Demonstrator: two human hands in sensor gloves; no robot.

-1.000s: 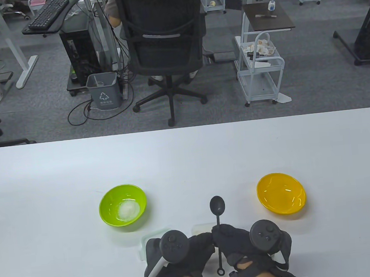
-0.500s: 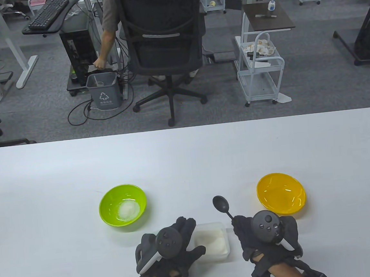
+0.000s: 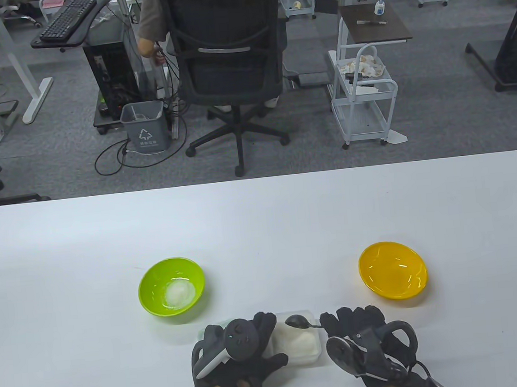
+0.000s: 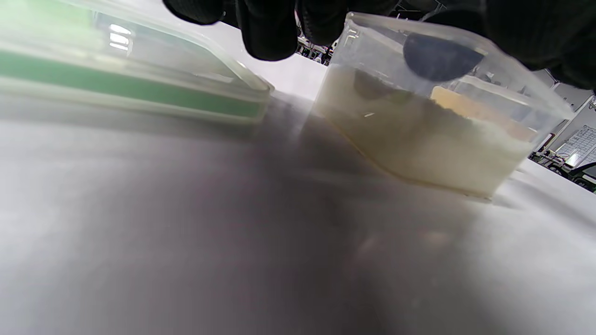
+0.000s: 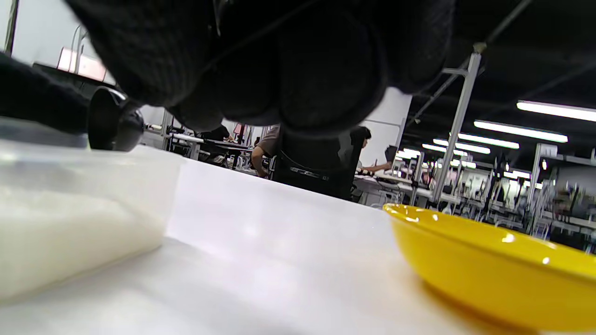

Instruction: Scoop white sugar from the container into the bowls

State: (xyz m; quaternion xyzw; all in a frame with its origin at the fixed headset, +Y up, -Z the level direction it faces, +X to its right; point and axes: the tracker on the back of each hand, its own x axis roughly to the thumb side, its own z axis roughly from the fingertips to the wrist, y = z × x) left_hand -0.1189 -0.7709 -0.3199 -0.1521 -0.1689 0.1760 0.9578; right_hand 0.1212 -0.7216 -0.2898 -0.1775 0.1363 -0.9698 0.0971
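Observation:
A clear plastic container of white sugar sits at the table's near edge between my hands. My right hand grips a black spoon whose bowl lies over the sugar at the container's far side; the spoon bowl also shows in the left wrist view. My left hand rests against the container's left wall. A green bowl with a small heap of sugar stands to the left. A yellow bowl, with no sugar visible in it, stands to the right and shows in the right wrist view.
The container's lid with a green seal lies on the table left of the container, under my left hand. The white table stretches far beyond the bowls. An office chair stands past the table's far edge.
My right hand has turned over and swung the spoon from above the table down and left into the container. My left hand stays at the container's left side.

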